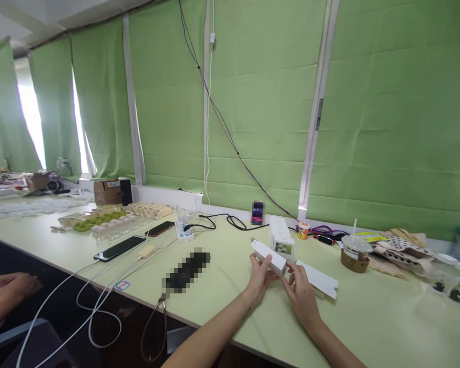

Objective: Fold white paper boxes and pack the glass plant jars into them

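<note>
A long white box is tilted above the table, one end toward the windows. My left hand is wrapped round its left side and underside, thumb on top. At the near right end of the box, the fingers of my right hand are bent against it; whether they pinch a flap is too small to tell. Just right of my right hand lies another white box, flat on the table. Behind the held box stands a row of white boxes, the front one with a small picture on it.
Two phones, cables and a power strip lie to the left, with egg trays beyond. A lidded cup, cloths and clear jars stand right. Another person's hands rest at far left.
</note>
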`<state>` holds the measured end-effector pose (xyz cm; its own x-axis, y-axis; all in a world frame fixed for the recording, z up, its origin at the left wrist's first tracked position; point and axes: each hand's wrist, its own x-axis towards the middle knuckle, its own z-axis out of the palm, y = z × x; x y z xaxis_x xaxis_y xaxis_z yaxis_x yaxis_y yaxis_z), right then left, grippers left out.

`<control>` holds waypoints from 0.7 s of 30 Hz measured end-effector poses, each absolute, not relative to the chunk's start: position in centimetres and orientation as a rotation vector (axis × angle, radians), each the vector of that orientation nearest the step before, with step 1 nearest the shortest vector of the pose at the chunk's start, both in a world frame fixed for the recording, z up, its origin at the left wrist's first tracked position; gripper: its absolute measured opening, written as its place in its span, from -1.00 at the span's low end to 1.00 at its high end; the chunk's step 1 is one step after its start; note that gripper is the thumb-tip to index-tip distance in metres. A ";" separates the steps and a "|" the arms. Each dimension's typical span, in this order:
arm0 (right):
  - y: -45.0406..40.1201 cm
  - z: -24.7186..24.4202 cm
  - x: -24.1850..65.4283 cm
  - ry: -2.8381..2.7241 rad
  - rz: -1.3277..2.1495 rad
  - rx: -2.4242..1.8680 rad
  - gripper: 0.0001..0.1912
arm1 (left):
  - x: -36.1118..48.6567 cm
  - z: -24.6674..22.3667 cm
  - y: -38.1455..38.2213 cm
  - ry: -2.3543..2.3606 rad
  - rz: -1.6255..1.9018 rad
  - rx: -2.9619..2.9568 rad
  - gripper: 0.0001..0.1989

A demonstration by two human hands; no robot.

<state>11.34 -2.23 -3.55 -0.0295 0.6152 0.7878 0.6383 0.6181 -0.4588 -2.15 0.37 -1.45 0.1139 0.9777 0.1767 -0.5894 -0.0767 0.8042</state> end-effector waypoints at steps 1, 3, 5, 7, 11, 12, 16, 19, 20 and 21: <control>-2.1 -3.4 11.2 -1.688 -0.012 -1.045 -0.71 | -2.2 -1.4 0.3 0.558 1.417 0.908 -0.49; -2.0 -3.2 11.2 -1.680 -0.008 -1.057 -0.78 | -2.2 -1.3 0.2 0.558 1.417 0.907 -0.51; -1.8 -3.2 11.3 -1.689 -0.052 -1.055 -0.84 | -2.2 -1.2 0.0 0.565 1.405 0.902 -0.52; -1.7 -3.3 11.5 -1.683 -0.134 -1.033 -0.87 | -2.1 -1.1 0.0 0.558 1.392 0.896 -0.52; -2.1 -3.4 11.4 -1.746 -0.226 -0.900 -0.93 | -2.0 -1.2 0.3 0.538 1.448 0.819 -0.53; -2.4 -3.4 11.3 -1.791 -0.224 -0.848 -0.91 | -2.1 -1.3 0.5 0.537 1.465 0.789 -0.52; -3.2 -3.2 11.1 -1.911 -0.076 -0.712 -0.86 | -2.6 -1.5 1.2 0.572 1.481 0.677 -0.49; -3.2 -3.3 11.3 -1.824 0.146 -0.794 -0.76 | -2.7 -1.6 1.3 0.596 1.465 0.708 -0.48; -3.1 -3.3 11.4 -1.788 0.196 -0.828 -0.74 | -2.7 -1.5 1.2 0.588 1.452 0.752 -0.49; -2.9 -3.4 11.5 -1.759 0.222 -0.854 -0.72 | -2.6 -1.5 1.0 0.577 1.438 0.803 -0.49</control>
